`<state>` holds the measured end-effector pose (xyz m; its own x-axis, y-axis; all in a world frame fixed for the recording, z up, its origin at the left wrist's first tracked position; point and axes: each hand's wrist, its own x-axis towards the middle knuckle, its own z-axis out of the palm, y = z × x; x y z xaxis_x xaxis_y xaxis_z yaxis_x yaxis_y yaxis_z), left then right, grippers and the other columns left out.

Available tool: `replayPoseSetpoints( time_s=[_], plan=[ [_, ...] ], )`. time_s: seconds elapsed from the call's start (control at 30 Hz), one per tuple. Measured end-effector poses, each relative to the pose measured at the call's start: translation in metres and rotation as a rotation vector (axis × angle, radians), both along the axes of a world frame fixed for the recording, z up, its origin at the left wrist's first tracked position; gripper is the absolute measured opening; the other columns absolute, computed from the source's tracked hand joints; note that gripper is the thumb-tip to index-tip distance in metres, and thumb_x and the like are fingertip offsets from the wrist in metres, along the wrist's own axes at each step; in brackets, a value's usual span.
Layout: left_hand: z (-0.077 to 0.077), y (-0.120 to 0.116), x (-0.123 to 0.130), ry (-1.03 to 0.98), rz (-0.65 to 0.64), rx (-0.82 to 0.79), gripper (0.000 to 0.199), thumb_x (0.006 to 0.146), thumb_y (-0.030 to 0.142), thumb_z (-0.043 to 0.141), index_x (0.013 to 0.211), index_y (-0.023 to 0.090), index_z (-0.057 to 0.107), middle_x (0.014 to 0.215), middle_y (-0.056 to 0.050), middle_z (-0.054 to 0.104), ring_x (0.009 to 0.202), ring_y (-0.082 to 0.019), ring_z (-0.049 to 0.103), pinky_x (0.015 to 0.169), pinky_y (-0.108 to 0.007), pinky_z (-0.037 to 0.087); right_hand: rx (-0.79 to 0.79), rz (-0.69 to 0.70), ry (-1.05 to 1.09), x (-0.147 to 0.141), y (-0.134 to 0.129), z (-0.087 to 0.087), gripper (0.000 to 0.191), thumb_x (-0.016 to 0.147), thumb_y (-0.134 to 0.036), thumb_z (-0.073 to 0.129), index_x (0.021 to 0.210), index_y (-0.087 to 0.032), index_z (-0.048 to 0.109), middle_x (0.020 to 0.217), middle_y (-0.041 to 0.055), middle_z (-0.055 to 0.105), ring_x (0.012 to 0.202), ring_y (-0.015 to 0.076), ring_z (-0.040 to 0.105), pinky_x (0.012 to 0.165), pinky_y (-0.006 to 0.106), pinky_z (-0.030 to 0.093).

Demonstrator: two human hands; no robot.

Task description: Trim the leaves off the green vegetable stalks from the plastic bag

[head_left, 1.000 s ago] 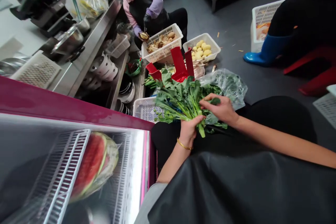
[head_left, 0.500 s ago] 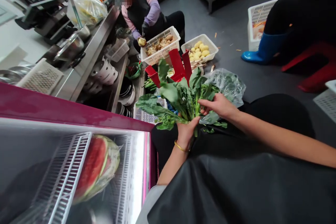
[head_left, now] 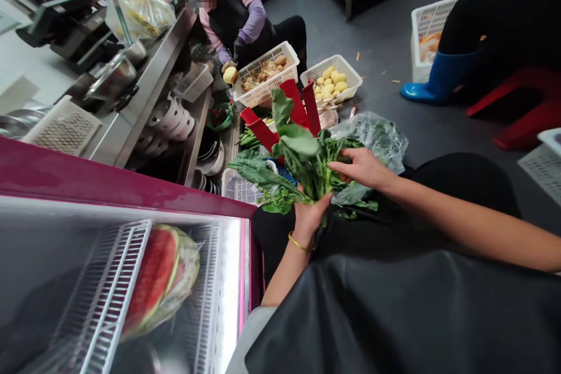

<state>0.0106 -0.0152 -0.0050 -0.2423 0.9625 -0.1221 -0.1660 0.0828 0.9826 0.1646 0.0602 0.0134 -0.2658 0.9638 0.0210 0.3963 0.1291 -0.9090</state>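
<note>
A bunch of leafy greens (head_left: 302,149) with thick green stalks, broad leaves and small bud clusters stands up from my left hand (head_left: 310,216). The left fingers are wrapped round the lower stalks, above my lap. My right hand (head_left: 362,168) is at the bunch's right side, its fingers bent and pinching at a stalk; the leaves partly hide the fingertips. Just beyond it lies a clear plastic bag (head_left: 385,137) with more greens. Loose leaf pieces (head_left: 366,205) rest on the black apron (head_left: 407,315) by my hands.
An open fridge with a wire shelf (head_left: 116,292) and wrapped watermelon (head_left: 153,280) is at left. Ahead are a red stool (head_left: 300,106), a white basket (head_left: 245,187) and a crate of potatoes (head_left: 333,83). One co-worker (head_left: 236,11) peels potatoes; another's blue boot (head_left: 432,82) is at right.
The bunch looks narrower on its right side, where broad leaves stood before. My right hand has shifted slightly up and left at the stalk. My left hand keeps its hold.
</note>
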Motion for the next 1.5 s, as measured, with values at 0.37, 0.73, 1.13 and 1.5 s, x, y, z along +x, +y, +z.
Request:
replayPoseSetpoints(
  time_s=[0.37, 0.73, 1.13, 1.5],
  plan=[
    [0.0, 0.008, -0.016, -0.417, -0.273, -0.213, 0.037, 0.045, 0.03, 0.084, 0.073, 0.014, 0.067, 0.062, -0.004, 0.065, 0.05, -0.015, 0.06, 0.048, -0.025, 0.047, -0.179, 0.436, 0.217, 0.031, -0.03, -0.018, 0.031, 0.08, -0.042, 0.058, 0.098, -0.018, 0.062, 0.085, 0.0046, 0.067, 0.064, 0.0154, 0.062, 0.052, 0.026, 0.047],
    [-0.001, 0.011, 0.01, -0.357, -0.021, -0.011, 0.03, 0.052, 0.019, 0.083, 0.078, 0.016, 0.067, 0.08, -0.003, 0.07, 0.069, -0.016, 0.066, 0.074, -0.029, 0.053, 0.051, -0.122, 0.399, -0.023, -0.014, -0.026, 0.028, 0.076, -0.047, 0.067, 0.078, -0.023, 0.051, 0.054, -0.0027, 0.059, 0.045, 0.0167, 0.059, 0.043, 0.029, 0.05],
    [0.007, 0.006, 0.005, -0.444, -0.109, -0.186, 0.025, 0.051, 0.021, 0.077, 0.072, 0.012, 0.068, 0.062, -0.003, 0.068, 0.052, -0.014, 0.061, 0.05, -0.024, 0.047, 0.494, 0.417, 0.131, 0.027, -0.071, -0.014, 0.017, 0.088, -0.032, 0.051, 0.078, -0.024, 0.061, 0.082, 0.0044, 0.068, 0.07, 0.0154, 0.065, 0.061, 0.025, 0.054],
    [0.013, 0.0, 0.008, -0.468, -0.22, -0.227, 0.03, 0.049, 0.023, 0.076, 0.075, 0.012, 0.067, 0.064, -0.005, 0.068, 0.051, -0.017, 0.063, 0.049, -0.026, 0.048, 0.004, 0.093, 0.292, 0.005, -0.013, 0.008, 0.026, 0.084, -0.044, 0.055, 0.08, -0.019, 0.06, 0.062, 0.0025, 0.064, 0.051, 0.0168, 0.061, 0.05, 0.03, 0.052]
  ],
)
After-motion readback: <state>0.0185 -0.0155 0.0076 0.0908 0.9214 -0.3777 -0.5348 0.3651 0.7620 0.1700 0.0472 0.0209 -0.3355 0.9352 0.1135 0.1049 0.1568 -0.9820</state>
